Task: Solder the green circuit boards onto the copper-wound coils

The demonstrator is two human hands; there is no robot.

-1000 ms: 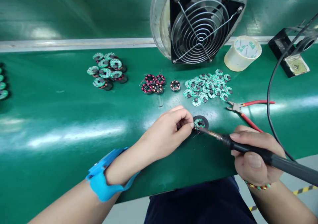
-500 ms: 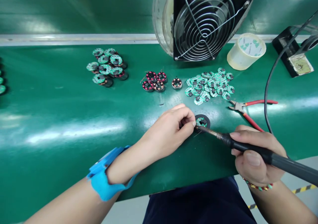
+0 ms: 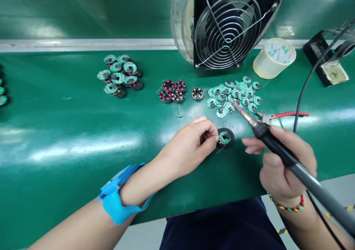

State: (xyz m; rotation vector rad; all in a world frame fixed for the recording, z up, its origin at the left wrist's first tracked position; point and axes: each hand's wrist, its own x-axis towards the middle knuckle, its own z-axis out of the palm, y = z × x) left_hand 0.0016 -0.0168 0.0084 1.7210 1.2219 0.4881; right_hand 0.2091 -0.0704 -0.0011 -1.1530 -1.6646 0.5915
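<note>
My left hand (image 3: 191,146) is closed, with thumb and fingertip pinched at the left edge of a small round green circuit board (image 3: 224,137). The board lies on a black disc (image 3: 232,141), and a thin wire sticks out below it. My fingers hide part of what they hold. My right hand (image 3: 288,165) is wrapped round the black handle of a soldering iron (image 3: 280,146). The iron's tip points up and left, raised off the board and in front of the loose circuit boards (image 3: 235,93).
Cutting pliers (image 3: 291,114) with red handles lie partly behind the iron. Wound stator coils (image 3: 174,91) and coils topped with boards (image 3: 119,72) stand to the left. A fan (image 3: 227,28), a tape roll (image 3: 273,60) and an iron stand (image 3: 325,61) are at the back.
My right hand has lifted the soldering iron's tip off the board, moving it up and slightly right, and the iron now slants more steeply. My left hand has stayed in place.
</note>
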